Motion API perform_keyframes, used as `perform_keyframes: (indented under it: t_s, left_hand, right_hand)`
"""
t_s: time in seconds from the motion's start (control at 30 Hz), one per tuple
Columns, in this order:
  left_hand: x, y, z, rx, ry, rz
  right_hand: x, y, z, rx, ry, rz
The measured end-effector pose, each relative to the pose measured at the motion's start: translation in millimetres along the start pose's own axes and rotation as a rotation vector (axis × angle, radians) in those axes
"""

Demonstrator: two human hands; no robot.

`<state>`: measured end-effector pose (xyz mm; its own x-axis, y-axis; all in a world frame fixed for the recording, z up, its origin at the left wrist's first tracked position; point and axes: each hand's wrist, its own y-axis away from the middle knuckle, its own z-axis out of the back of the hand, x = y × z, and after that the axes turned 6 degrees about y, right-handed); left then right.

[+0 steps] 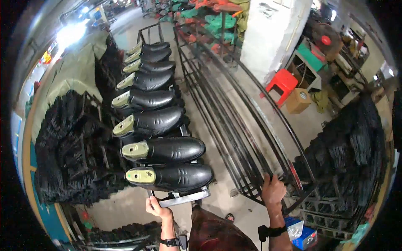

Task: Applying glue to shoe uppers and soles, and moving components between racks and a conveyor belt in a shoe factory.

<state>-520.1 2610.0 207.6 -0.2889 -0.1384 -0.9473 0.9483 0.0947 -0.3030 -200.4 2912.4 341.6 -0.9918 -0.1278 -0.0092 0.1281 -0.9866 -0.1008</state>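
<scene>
My left hand point(155, 207) grips the near end bar of a metal rack cart point(184, 197) that carries a row of several black leather shoes point(167, 150), each on a pale green last point(135, 150). The nearest shoe point(176, 176) lies just beyond my fingers. My right hand point(273, 189) is closed on the near frame of a second, bare black metal rack point(234, 125), which stretches away to the right of the shoe cart. Both wrists wear dark bands.
Stacks of black shoe parts stand at the left point(67, 150) and right point(347, 154). A white pillar point(272, 33), a red plastic stool point(282, 83), a cardboard box point(298, 101) and shelves of green and orange lasts point(217, 21) lie beyond. Blue boxes point(302, 236) sit near my right forearm.
</scene>
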Motion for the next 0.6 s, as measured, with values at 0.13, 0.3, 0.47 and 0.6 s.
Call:
perform_keyframes:
  t_s: [0.13, 0.3, 0.47, 0.6]
  left_hand:
    - [-21, 9, -7, 0.009, 0.125, 0.224]
    - [25, 19, 18, 0.035, -0.159, -0.149]
    - [28, 26, 11, 0.005, -0.099, -0.232]
    - [1, 25, 10, 0.055, 0.139, 0.306]
  right_hand:
    - [13, -28, -4, -0.067, 0.03, -0.025]
    - [18, -57, -17, -0.056, 0.031, -0.024]
    - [18, -104, -19, 0.033, -0.017, -0.067]
    - [2, -181, -38, -0.018, -0.019, -0.023]
